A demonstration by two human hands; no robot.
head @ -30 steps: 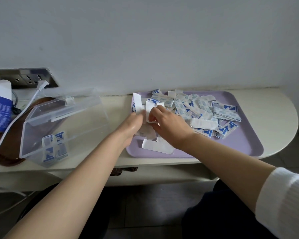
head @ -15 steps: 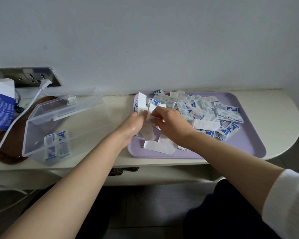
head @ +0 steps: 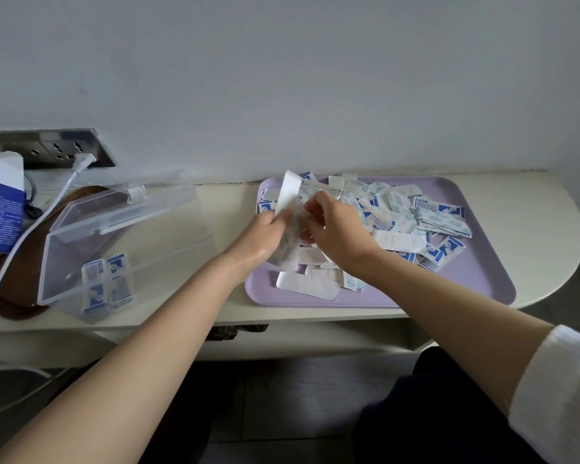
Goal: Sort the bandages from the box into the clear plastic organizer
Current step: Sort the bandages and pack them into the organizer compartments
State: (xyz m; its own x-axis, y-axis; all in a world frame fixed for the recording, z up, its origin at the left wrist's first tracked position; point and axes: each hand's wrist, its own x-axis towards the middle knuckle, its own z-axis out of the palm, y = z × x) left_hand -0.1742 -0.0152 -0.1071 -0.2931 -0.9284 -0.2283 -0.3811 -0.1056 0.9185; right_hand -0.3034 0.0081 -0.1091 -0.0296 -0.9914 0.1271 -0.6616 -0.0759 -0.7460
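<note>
A pile of white and blue wrapped bandages [head: 395, 216] lies on a lilac tray [head: 476, 279]. My left hand [head: 260, 234] grips a small stack of long white bandages [head: 290, 192] that stands up over the tray's left end. My right hand [head: 335, 229] pinches at the same stack from the right. The clear plastic organizer [head: 91, 242] sits to the left with its lid open, and a few blue-printed bandages [head: 108, 283] stand in its front corner. A blue and white bandage box [head: 0, 202] stands at the far left.
A white cable [head: 37, 219] runs from a wall socket [head: 61, 150] past the organizer. A brown object [head: 4, 286] lies under the organizer's left side. The cream shelf [head: 549, 209] ends in a rounded right edge. Loose white bandages [head: 307, 284] lie at the tray's front.
Both hands have lifted slightly over the tray's left end, and the white stack in my left hand now stands taller. My right hand has closed in on it.
</note>
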